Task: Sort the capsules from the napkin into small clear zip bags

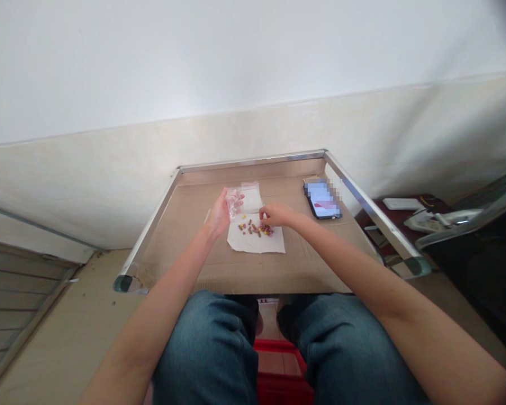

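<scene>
My left hand [220,214] is raised over the far-left edge of a white paper sheet [257,242] and shut on a small clear plastic bag [235,202]. Several small capsules and colored pills [253,228] lie in a loose cluster on the sheet, in brown, yellow, red and other colors. My right hand [276,214] reaches in from the right, its pinched fingertips just above the cluster's upper edge. Whether those fingers hold a pill is too small to tell.
The cardboard-lined tray top [185,253] has a metal frame [253,163] and stands against a wall. A smartphone [322,198] lies at its far right. Beyond the right rail are a white power strip [421,222] and cables. My knees are below the front edge.
</scene>
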Action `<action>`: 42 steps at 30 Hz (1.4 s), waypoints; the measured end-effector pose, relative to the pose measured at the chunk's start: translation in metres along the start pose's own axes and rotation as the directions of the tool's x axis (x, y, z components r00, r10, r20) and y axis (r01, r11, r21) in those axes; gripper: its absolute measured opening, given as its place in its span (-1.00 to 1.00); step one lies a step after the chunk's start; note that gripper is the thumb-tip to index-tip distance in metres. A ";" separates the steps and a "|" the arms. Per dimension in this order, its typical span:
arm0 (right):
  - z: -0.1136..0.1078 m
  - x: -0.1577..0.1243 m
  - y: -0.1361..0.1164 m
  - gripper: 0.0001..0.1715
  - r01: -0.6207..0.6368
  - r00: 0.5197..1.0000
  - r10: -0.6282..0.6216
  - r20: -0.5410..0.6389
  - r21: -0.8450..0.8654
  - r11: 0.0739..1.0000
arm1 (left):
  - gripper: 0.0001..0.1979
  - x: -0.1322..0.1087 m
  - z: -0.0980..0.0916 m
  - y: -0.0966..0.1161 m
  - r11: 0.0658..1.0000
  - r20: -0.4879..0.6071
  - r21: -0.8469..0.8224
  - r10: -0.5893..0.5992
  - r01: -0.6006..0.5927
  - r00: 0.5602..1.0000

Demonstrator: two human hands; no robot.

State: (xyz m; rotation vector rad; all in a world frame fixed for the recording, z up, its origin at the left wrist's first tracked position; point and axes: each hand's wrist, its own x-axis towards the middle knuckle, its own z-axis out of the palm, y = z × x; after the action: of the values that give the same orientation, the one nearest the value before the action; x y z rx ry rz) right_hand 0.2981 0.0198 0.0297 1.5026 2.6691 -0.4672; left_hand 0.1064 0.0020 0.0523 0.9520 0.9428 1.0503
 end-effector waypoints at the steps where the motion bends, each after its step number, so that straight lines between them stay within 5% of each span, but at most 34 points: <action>1: 0.000 0.000 0.000 -0.75 -0.001 1.000 0.001 0.004 -0.008 1.000 | -0.47 0.000 0.000 0.000 1.000 0.001 -0.014 -0.004 0.004 1.000; 9: 0.003 -0.001 -0.005 -0.76 -0.010 1.000 0.009 -0.012 -0.055 0.998 | -0.45 -0.001 0.002 0.001 1.000 0.008 -0.014 -0.005 0.005 1.000; 14: -0.006 0.004 -0.001 -0.80 0.024 0.993 -0.005 -0.118 0.163 0.986 | -0.46 0.000 0.000 -0.003 0.999 0.030 0.037 -0.012 0.011 0.999; 18: -0.025 0.010 -0.002 -0.75 0.177 0.895 0.107 -0.432 0.565 0.806 | -0.48 -0.005 0.006 -0.004 0.991 0.092 0.116 -0.071 0.060 0.993; 20: -0.034 0.010 -0.006 -0.73 0.270 0.860 0.151 -0.488 0.685 0.676 | -0.49 -0.007 0.010 -0.004 0.986 0.121 0.146 -0.094 0.075 0.988; 23: -0.041 0.008 -0.015 -0.73 0.332 0.867 0.120 -0.484 0.739 0.586 | -0.47 -0.007 0.014 -0.004 0.984 0.171 0.155 -0.108 0.082 0.979; 29: -0.043 0.000 -0.019 -0.58 0.408 0.871 -0.076 -0.486 0.628 0.663 | -0.51 -0.002 0.012 -0.005 0.996 0.224 0.087 -0.056 0.038 0.973; 32: -0.044 -0.004 -0.014 -0.66 0.447 0.860 -0.142 -0.490 0.589 0.674 | -0.49 -0.003 0.012 -0.003 0.996 0.203 0.077 -0.050 0.035 0.978; 37: -0.042 -0.004 -0.009 -0.77 0.387 0.862 -0.102 -0.496 0.515 0.765 | -0.50 -0.004 0.018 -0.005 0.996 0.204 0.080 -0.041 0.025 0.978; 42: -0.037 0.000 -0.011 -0.76 0.340 0.854 -0.076 -0.514 0.444 0.829 | -0.59 -0.001 0.021 -0.014 0.988 0.022 0.143 0.057 -0.060 0.998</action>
State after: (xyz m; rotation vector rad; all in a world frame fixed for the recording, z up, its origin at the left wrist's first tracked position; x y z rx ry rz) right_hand 0.2930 0.0245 0.0676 1.6059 3.3220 -1.0403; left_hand 0.1298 -0.0052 0.0458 1.1121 0.9904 1.0318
